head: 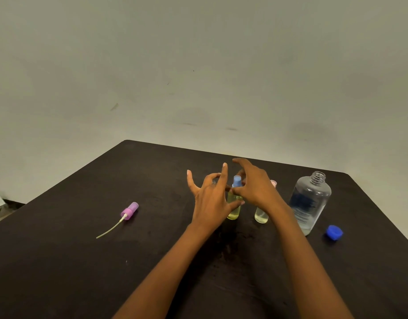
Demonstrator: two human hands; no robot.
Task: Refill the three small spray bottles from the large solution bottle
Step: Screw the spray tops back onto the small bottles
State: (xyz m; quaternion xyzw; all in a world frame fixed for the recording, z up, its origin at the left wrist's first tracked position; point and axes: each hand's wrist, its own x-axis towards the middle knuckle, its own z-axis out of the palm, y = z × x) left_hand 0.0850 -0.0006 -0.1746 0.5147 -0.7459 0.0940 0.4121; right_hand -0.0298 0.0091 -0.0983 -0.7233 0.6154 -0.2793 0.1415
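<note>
Dim, even, soft light; faint shadows on the dark worktop (pixel 60 261); wide-angle bending at the worktop's far edge; slight overall softness; no glare.

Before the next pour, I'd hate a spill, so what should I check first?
1. Large clear solution bottle uncapped: ok; a round blue cap lies beside it.
2. Small yellow-liquid spray bottle upright: ok.
3. Its blue spray top tightened: cannot tell; the grip of the right hand covers it.
4. Purple pump head with white tube refitted: not ok; it lies loose on the dark table.
5. Small clear-liquid bottle with pink cap upright: ok.
</note>
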